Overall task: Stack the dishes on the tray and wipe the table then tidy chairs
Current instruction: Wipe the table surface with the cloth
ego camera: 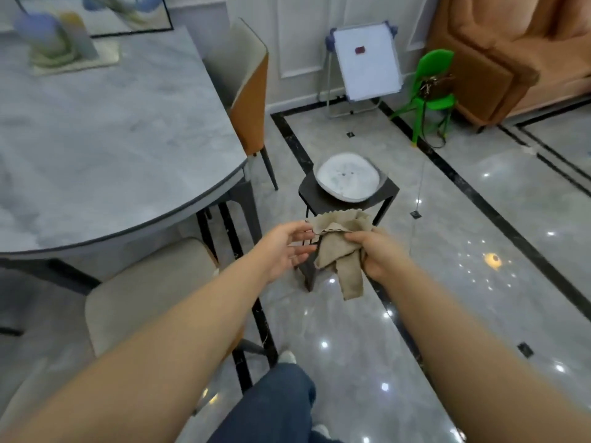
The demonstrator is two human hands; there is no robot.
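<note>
The step in hand looks to be the wiping; the right hand (380, 255) grips a crumpled beige cloth with a scalloped edge (339, 251), its fingers (355, 238) curled and pinching the bunched middle of the fabric, while the left hand (284, 247) is open, its fingers (303, 233) spread and just touching the cloth's upper left edge, as though to unfold it or flatten it; one strip of cloth hangs loose below the right hand.

The cloth is held in the air over the floor, to the right of the grey marble-patterned bench with the dark rim (112, 155), not on it; the near part of the bench top shows no dishes, so the stacking seems done, though I see no tray to confirm that; a shallow white rounded-square dish (347, 179) sits on a small dark stool (388, 193) beyond the hands. The next move, I judge, calls for spreading the cloth into a flat pad, turning left and laying it on the bench.

A blurred blue and green ornament on a pale mat (54, 43) stands at the far side of the bench; two cream and orange padded chairs (246, 84) stand at its edge, not yet tucked in; the glossy grey tiled floor with black inlay lines (479, 193) mirrors ceiling lights; beyond are a small whiteboard easel (367, 59), a green plastic child's chair (431, 87) and an orange upholstered sofa (511, 43).
</note>
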